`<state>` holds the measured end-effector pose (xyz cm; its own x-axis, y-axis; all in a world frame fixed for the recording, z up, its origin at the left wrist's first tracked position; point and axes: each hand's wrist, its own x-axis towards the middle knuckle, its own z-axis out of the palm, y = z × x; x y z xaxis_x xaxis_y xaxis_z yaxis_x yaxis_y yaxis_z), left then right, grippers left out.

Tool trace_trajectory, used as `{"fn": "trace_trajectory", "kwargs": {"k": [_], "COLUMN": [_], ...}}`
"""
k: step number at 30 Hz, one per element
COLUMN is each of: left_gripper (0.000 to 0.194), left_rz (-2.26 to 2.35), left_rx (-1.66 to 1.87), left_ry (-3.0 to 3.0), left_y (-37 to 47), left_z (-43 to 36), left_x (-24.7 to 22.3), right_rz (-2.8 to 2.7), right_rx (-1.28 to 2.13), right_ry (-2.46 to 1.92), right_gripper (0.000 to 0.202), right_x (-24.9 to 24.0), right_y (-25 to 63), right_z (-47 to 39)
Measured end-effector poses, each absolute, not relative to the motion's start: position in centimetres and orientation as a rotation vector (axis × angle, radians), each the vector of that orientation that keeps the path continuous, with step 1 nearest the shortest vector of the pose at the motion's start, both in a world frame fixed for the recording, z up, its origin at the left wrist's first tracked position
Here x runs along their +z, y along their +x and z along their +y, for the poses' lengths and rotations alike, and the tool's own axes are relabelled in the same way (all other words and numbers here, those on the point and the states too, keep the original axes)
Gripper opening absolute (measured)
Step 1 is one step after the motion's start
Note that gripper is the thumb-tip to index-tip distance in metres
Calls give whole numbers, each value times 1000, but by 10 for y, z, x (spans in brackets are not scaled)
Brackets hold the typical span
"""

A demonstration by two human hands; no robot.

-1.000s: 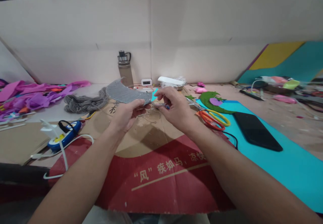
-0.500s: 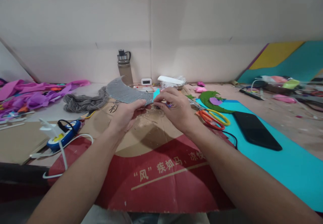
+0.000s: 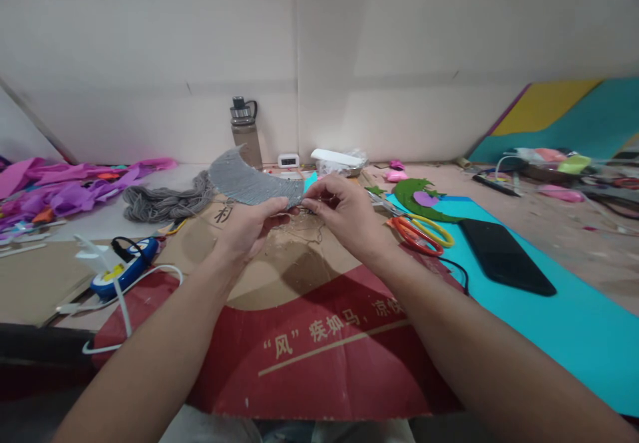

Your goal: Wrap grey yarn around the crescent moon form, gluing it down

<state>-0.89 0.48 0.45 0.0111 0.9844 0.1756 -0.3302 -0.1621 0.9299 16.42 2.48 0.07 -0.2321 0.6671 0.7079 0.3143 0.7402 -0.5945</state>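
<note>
My left hand (image 3: 252, 227) is closed with its thumb on top of a crescent (image 3: 254, 180) wrapped in grey yarn. The crescent is raised above the cardboard, its pointed end up to the left. At its right end a bare turquoise tip (image 3: 310, 180) shows behind my right fingers. My right hand (image 3: 344, 213) pinches thumb and forefinger together against that end, seemingly on a thin yarn strand; the pinch point is mostly hidden. A loose strand (image 3: 319, 233) shows below the fingers. Left of the crescent lies a skein of grey yarn (image 3: 167, 200).
Red and brown cardboard (image 3: 319, 376) lies under my arms. Orange scissors (image 3: 414, 237) with a yellow handle, a black phone (image 3: 506, 257) and a green crescent (image 3: 417, 200) lie rightward on turquoise sheet (image 3: 559, 343). A bottle (image 3: 244, 134) stands behind; a power strip (image 3: 124, 270) sits left.
My right fingers have shifted slightly and cover more of the crescent's end, so less of the turquoise tip shows. A loose strand now shows below them. My left hand keeps its hold.
</note>
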Motion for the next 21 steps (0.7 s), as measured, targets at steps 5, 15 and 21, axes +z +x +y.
{"fn": "trace_trajectory", "kwargs": {"k": [5,15,21], "left_gripper": [29,33,32], "left_rz": [809,827,852], "left_rx": [1446,1480,1486], "left_ry": [1074,1080,1123], "left_y": [-8,-3,3], "left_z": [4,0,-3], "left_x": [6,6,7], "right_rz": [-1736,-1652,-1614], "right_rx": [641,767,767], "right_ry": [-777,-794,-814], "right_gripper": [8,7,6], "right_x": [0,5,7], "right_y": [162,158,158], "right_z": [27,21,19]}}
